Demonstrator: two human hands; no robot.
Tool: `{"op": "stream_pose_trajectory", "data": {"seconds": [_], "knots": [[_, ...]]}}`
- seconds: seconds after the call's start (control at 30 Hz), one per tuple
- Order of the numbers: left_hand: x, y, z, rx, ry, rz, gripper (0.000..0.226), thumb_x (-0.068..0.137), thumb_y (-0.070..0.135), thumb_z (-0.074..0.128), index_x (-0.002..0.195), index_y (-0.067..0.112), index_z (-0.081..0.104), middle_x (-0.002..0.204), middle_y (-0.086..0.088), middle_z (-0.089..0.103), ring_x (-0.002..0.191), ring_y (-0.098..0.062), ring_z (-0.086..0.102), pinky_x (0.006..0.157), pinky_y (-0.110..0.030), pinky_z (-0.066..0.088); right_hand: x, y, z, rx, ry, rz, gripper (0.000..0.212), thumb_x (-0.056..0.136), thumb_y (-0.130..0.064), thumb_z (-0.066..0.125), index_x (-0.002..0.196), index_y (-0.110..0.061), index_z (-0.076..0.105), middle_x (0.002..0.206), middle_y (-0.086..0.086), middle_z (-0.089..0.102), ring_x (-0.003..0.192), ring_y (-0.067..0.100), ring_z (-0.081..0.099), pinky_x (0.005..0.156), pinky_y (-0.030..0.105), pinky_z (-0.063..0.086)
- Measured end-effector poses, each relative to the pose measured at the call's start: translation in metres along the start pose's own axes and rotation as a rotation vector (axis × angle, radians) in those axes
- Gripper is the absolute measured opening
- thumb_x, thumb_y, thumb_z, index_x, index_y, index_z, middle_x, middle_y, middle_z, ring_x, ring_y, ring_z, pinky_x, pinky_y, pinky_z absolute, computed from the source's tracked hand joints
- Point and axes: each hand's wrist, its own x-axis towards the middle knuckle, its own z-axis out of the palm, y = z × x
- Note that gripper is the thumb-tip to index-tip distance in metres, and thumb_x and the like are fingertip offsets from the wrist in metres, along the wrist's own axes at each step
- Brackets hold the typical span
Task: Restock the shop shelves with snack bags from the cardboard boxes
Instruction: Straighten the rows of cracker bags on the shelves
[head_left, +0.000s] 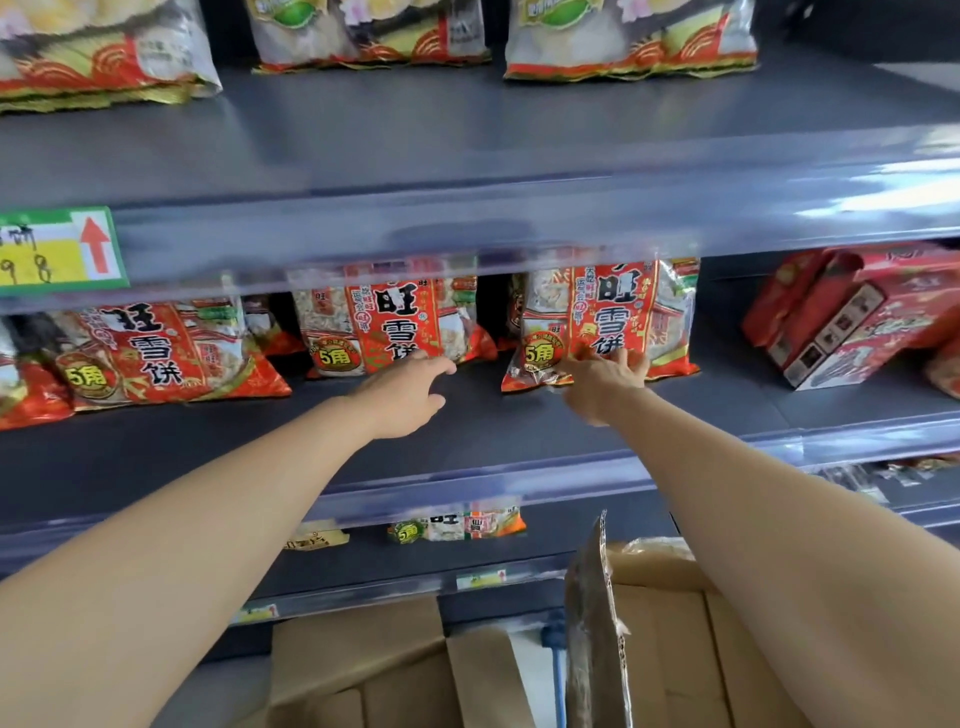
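Three red snack bags stand on the middle grey shelf (467, 431). My left hand (410, 392) reaches to the middle bag (384, 322), its straight fingertips touching the bag's lower edge. My right hand (605, 376) lies with spread fingers against the bottom front of the right bag (608, 322). A third red bag (156, 353) leans at the left, apart from both hands. Open cardboard boxes (670, 649) sit on the floor below my arms; their contents are hidden.
Pale snack bags (628, 41) line the top shelf. Red cartons (852, 317) are stacked at the right of the middle shelf. A green and yellow price tag (57, 252) hangs on the upper rail. The bottom shelf holds a few bags (457, 525).
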Motion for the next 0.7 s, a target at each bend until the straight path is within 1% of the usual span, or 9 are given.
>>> {"op": "stream_pose_trajectory", "data": {"seconds": [0.07,0.17,0.27,0.3,0.37,0.47,0.53,0.63,0.7], "knots": [[0.006,0.001,0.001,0.002,0.004,0.001,0.043,0.098,0.021,0.048,0.140,0.023,0.040,0.142,-0.004,0.037,0.126,-0.023,0.046,0.093,-0.030,0.037,0.007,0.002,0.000,-0.009,0.013,-0.025,0.061,0.092,-0.016,0.046,0.142,-0.048,0.029,0.156,-0.006,0.023,0.144,0.038,0.010,0.112,0.065,-0.002],[0.016,-0.002,0.005,-0.001,-0.009,-0.011,0.045,0.097,0.020,0.048,0.141,0.024,0.038,0.144,-0.005,0.037,0.128,-0.025,0.045,0.099,-0.034,0.039,0.016,0.005,0.000,-0.020,0.041,-0.042,0.056,0.093,-0.020,0.044,0.140,-0.049,0.031,0.154,-0.007,0.029,0.144,0.037,0.011,0.112,0.064,-0.003],[0.022,-0.009,0.009,-0.003,-0.043,-0.054,0.052,0.097,0.020,0.048,0.145,0.031,0.030,0.155,-0.007,0.024,0.138,-0.028,0.035,0.111,-0.040,0.032,0.021,0.008,-0.002,-0.031,0.033,-0.051,0.051,0.096,-0.025,0.042,0.138,-0.051,0.032,0.151,-0.007,0.033,0.142,0.035,0.015,0.113,0.063,0.000],[0.023,-0.011,0.010,-0.002,-0.049,-0.067,0.055,0.097,0.020,0.048,0.146,0.033,0.027,0.157,-0.008,0.019,0.141,-0.029,0.030,0.113,-0.041,0.029,0.022,0.008,-0.003,-0.027,0.032,-0.048,0.049,0.096,-0.026,0.042,0.137,-0.051,0.034,0.150,-0.007,0.035,0.142,0.035,0.017,0.113,0.063,0.001],[0.024,-0.013,0.010,0.000,-0.044,-0.073,0.057,0.098,0.019,0.047,0.147,0.035,0.024,0.159,-0.008,0.014,0.142,-0.030,0.028,0.113,-0.042,0.027,0.022,0.006,-0.006,-0.007,0.049,-0.029,0.046,0.095,-0.026,0.043,0.136,-0.048,0.040,0.146,-0.004,0.042,0.140,0.033,0.022,0.113,0.061,0.004],[0.022,-0.014,0.007,0.001,-0.021,-0.087,0.057,0.098,0.018,0.046,0.147,0.037,0.022,0.160,-0.008,0.007,0.143,-0.033,0.026,0.113,-0.042,0.026,0.019,0.005,-0.008,0.027,0.134,0.008,0.043,0.094,-0.017,0.045,0.131,-0.036,0.051,0.135,0.004,0.054,0.134,0.032,0.032,0.112,0.058,0.013],[0.022,-0.018,0.003,0.019,-0.019,-0.107,0.058,0.099,0.018,0.045,0.148,0.036,0.021,0.160,-0.008,0.006,0.142,-0.034,0.027,0.112,-0.042,0.027,0.018,0.005,-0.009,0.051,0.162,0.029,0.038,0.093,-0.014,0.046,0.127,-0.028,0.056,0.131,0.007,0.056,0.132,0.032,0.036,0.112,0.055,0.020],[0.024,-0.025,0.000,0.036,-0.071,-0.127,0.060,0.098,0.021,0.047,0.149,0.035,0.018,0.157,-0.011,0.012,0.138,-0.034,0.032,0.109,-0.042,0.031,0.018,0.002,-0.009,0.111,0.122,0.033,0.035,0.094,-0.019,0.045,0.127,-0.026,0.056,0.128,0.009,0.058,0.122,0.030,0.047,0.107,0.046,0.032],[0.024,-0.028,0.000,0.040,-0.100,-0.138,0.062,0.098,0.022,0.047,0.149,0.036,0.016,0.157,-0.012,0.011,0.139,-0.034,0.031,0.109,-0.043,0.031,0.017,-0.001,-0.007,0.153,0.087,0.033,0.036,0.095,-0.022,0.043,0.129,-0.026,0.055,0.129,0.009,0.057,0.120,0.030,0.050,0.104,0.044,0.037]]}}
